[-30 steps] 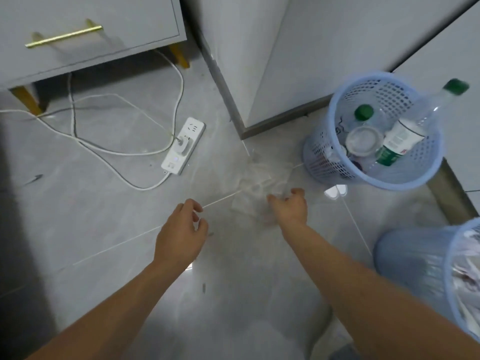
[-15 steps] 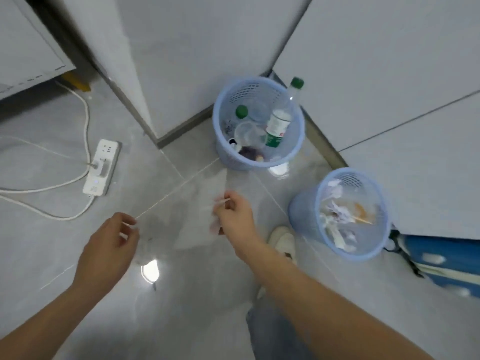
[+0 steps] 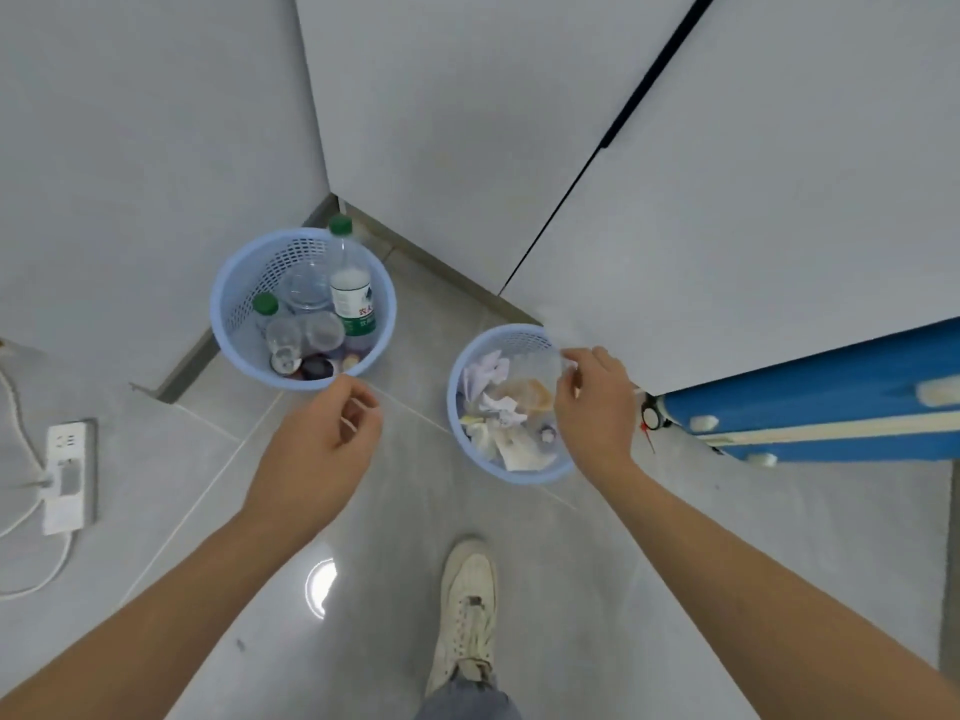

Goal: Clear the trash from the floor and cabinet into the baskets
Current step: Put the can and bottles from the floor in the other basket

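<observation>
2 blue baskets on the floor: the bottle basket [image 3: 227, 324] holds 2 green-capped bottles, the paper basket [image 3: 457, 407] just right of it. Right hand [image 3: 595, 407], grip pinching a clear plastic sheet [image 3: 540, 363], is over the paper basket; left hand [image 3: 317, 449], loosely curled, grasps nothing.

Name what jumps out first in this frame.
Two light-blue baskets on the grey floor by the wall: the left basket holds bottles and cups, the right basket crumpled paper. The right hand pinches a clear plastic sheet over the right one; the left hand hovers between them.
</observation>
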Action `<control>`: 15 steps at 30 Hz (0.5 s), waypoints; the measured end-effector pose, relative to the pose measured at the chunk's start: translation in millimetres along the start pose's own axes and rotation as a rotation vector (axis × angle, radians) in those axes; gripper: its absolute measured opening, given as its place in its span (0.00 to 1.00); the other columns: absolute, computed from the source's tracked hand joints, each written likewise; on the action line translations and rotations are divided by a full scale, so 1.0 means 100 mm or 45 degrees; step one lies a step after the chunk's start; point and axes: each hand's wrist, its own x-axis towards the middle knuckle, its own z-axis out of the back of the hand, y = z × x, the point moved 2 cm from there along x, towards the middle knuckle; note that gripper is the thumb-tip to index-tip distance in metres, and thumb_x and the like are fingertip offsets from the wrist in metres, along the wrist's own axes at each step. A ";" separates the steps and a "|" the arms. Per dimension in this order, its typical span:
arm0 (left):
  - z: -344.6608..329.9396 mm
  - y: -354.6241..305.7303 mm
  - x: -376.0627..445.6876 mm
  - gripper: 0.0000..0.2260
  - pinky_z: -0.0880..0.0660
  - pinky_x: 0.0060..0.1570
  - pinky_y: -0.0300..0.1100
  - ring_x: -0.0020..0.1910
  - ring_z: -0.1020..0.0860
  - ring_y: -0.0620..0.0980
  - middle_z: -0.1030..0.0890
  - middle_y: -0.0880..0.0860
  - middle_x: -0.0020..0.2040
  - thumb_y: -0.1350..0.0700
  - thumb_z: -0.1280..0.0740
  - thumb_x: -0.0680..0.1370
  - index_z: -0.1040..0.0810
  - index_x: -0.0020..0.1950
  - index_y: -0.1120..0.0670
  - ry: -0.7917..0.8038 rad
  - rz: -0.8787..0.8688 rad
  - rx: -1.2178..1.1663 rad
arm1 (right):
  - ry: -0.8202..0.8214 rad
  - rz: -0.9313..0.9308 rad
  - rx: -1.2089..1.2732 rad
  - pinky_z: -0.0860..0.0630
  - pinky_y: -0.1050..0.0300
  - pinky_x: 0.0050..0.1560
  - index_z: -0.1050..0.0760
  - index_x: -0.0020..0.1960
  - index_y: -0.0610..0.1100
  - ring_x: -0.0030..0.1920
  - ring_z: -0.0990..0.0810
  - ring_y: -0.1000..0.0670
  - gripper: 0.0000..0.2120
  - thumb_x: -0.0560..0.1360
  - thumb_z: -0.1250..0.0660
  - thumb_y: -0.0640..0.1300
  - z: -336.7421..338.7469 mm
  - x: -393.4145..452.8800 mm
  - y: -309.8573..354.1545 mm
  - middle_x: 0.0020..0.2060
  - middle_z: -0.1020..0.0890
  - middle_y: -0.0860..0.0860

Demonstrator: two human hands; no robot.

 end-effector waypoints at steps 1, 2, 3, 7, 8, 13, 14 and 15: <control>-0.07 0.01 0.07 0.03 0.23 0.39 0.47 0.38 0.22 0.43 0.20 0.42 0.40 0.52 0.34 0.80 0.24 0.47 0.45 -0.003 0.002 0.007 | 0.052 0.054 -0.047 0.30 0.55 0.41 0.18 0.55 0.44 0.48 0.25 0.46 0.10 0.78 0.35 0.36 -0.19 0.07 -0.10 0.46 0.21 0.49; -0.12 0.05 0.14 0.03 0.23 0.39 0.47 0.38 0.22 0.42 0.20 0.42 0.40 0.53 0.34 0.80 0.24 0.47 0.45 -0.011 0.018 0.007 | 0.148 0.076 -0.072 0.28 0.52 0.42 0.18 0.54 0.43 0.49 0.26 0.44 0.09 0.78 0.35 0.37 -0.39 0.12 -0.16 0.48 0.22 0.48; -0.16 0.10 0.21 0.03 0.23 0.40 0.48 0.37 0.22 0.42 0.20 0.43 0.40 0.53 0.33 0.80 0.24 0.47 0.45 -0.018 0.045 0.009 | 0.279 0.096 -0.092 0.26 0.49 0.45 0.17 0.53 0.42 0.51 0.27 0.43 0.08 0.79 0.35 0.38 -0.60 0.16 -0.24 0.49 0.23 0.46; -0.16 0.34 0.40 0.03 0.20 0.43 0.52 0.37 0.21 0.46 0.18 0.45 0.41 0.52 0.35 0.80 0.23 0.48 0.45 -0.036 0.133 0.036 | 0.953 0.161 -0.365 0.26 0.45 0.60 0.19 0.58 0.45 0.57 0.26 0.40 0.14 0.82 0.40 0.50 -1.25 0.16 -0.29 0.59 0.27 0.45; -0.14 0.39 0.41 0.03 0.20 0.42 0.51 0.37 0.21 0.45 0.18 0.45 0.42 0.52 0.35 0.81 0.24 0.48 0.46 -0.040 0.135 0.050 | 1.080 0.200 -0.455 0.27 0.45 0.63 0.22 0.63 0.48 0.59 0.26 0.40 0.16 0.81 0.40 0.54 -1.32 0.14 -0.27 0.61 0.26 0.46; 0.08 0.42 0.37 0.03 0.24 0.37 0.46 0.34 0.22 0.45 0.18 0.46 0.40 0.52 0.35 0.81 0.24 0.47 0.46 -0.065 0.129 0.091 | 1.137 0.159 -0.510 0.26 0.44 0.63 0.25 0.67 0.50 0.63 0.25 0.41 0.18 0.79 0.37 0.55 -1.14 0.16 -0.12 0.61 0.23 0.46; 0.18 0.39 0.34 0.03 0.25 0.36 0.46 0.34 0.22 0.46 0.18 0.46 0.40 0.51 0.35 0.81 0.24 0.48 0.46 -0.074 0.128 0.096 | 1.064 0.164 -0.503 0.26 0.44 0.63 0.25 0.68 0.49 0.64 0.26 0.42 0.19 0.79 0.36 0.53 -1.02 0.19 -0.02 0.62 0.23 0.46; 0.29 0.35 0.30 0.03 0.25 0.36 0.47 0.34 0.22 0.48 0.19 0.47 0.40 0.51 0.35 0.81 0.24 0.48 0.46 -0.079 0.123 0.101 | 1.004 0.180 -0.486 0.25 0.45 0.63 0.26 0.69 0.49 0.64 0.26 0.43 0.20 0.79 0.36 0.52 -0.90 0.19 0.09 0.62 0.23 0.47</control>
